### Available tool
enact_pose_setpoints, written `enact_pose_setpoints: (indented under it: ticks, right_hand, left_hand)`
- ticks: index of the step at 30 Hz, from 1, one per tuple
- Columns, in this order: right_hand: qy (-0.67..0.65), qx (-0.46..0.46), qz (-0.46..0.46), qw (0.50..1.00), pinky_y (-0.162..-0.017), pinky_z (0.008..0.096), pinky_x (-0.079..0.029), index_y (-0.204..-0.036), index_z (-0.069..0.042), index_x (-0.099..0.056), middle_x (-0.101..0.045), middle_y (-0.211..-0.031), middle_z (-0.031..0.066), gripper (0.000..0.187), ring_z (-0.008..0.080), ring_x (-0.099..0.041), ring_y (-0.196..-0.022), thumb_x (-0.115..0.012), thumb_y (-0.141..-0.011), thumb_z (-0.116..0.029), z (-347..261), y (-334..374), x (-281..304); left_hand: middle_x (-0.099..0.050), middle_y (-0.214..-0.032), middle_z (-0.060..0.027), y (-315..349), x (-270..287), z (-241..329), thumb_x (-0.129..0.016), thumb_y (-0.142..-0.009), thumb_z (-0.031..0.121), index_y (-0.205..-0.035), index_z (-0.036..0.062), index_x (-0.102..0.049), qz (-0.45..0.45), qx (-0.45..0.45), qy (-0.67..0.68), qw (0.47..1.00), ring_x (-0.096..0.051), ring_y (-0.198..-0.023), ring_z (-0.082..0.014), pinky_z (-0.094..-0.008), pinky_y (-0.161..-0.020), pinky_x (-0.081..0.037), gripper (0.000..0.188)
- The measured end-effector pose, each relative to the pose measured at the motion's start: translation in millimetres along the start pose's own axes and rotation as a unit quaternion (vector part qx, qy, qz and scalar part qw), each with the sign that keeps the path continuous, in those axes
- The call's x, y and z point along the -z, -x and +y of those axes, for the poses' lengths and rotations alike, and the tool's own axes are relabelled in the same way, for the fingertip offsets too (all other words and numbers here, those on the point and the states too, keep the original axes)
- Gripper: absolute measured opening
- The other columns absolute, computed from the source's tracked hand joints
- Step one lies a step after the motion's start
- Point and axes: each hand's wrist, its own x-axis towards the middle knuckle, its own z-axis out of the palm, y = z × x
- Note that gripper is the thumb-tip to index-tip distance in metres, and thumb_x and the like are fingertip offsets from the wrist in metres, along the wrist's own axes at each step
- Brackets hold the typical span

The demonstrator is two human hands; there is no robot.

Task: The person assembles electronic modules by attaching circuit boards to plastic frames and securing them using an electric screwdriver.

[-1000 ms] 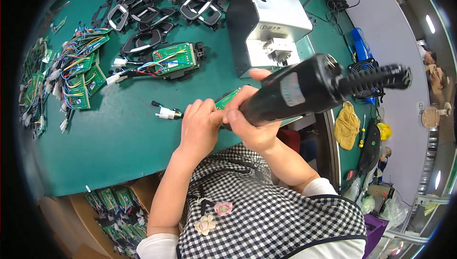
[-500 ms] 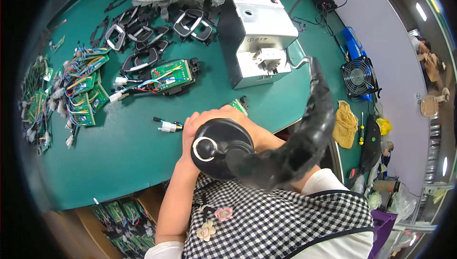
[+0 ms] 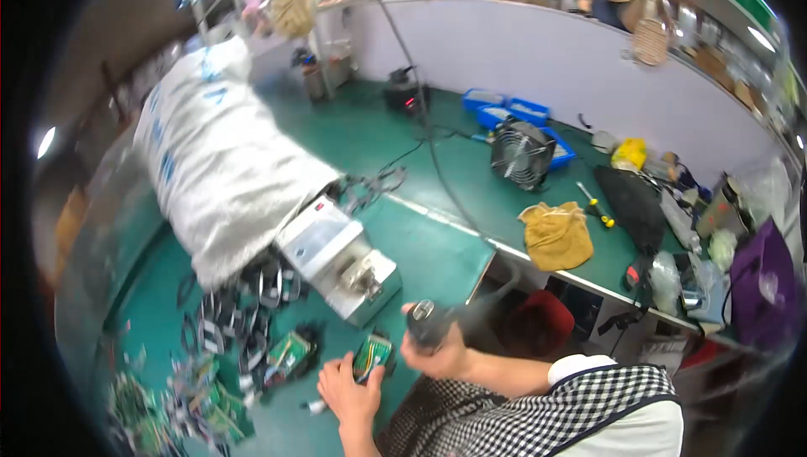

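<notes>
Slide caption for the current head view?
Left hand at a circuit board, right hand gripping a black tool, near a silver machine.

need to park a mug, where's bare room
Bare: green benchtop right of the boxy silver machine, beyond the black cylindrical tool; between the bulging white sack and black box. Crowded: lower left, with green circuit boards and black plastic frames.

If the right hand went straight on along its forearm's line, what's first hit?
Probably the green circuit board by the left hand; the right hand may sit higher and pass over it, depth unclear.
</notes>
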Motion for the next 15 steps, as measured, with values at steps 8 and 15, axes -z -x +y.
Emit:
enact_pose_setpoints:
  ticks: [8,15]
  right_hand:
    - [-0.035,0.116,0.021,0.992,-0.083,0.0243,-0.039,-0.126,0.000,-0.034,-0.052,-0.108,0.0081,0.071,0.0120,-0.049,-0.098,-0.066,-0.063,0.007,-9,2,3]
    - [-0.012,0.139,0.012,0.990,-0.062,0.0248,-0.044,-0.124,0.000,-0.034,-0.059,-0.082,0.0069,0.068,0.0124,-0.057,-0.071,-0.069,-0.066,-0.003,-13,-6,3]
  left_hand:
    - [-0.047,-0.096,-0.0116,-1,-3,31,-0.074,-0.057,0.026,-0.100,0.0011,-0.056,-0.055,0.000,-0.060,0.997,-0.044,-0.093,-0.0300,-0.0405,-0.077,-0.036,0.053]
    - [-0.050,-0.102,-0.0160,-2,1,31,-0.069,-0.065,0.028,-0.102,0.0015,-0.055,-0.041,-0.006,-0.047,0.998,-0.046,-0.093,-0.0344,-0.0430,-0.077,-0.038,0.048]
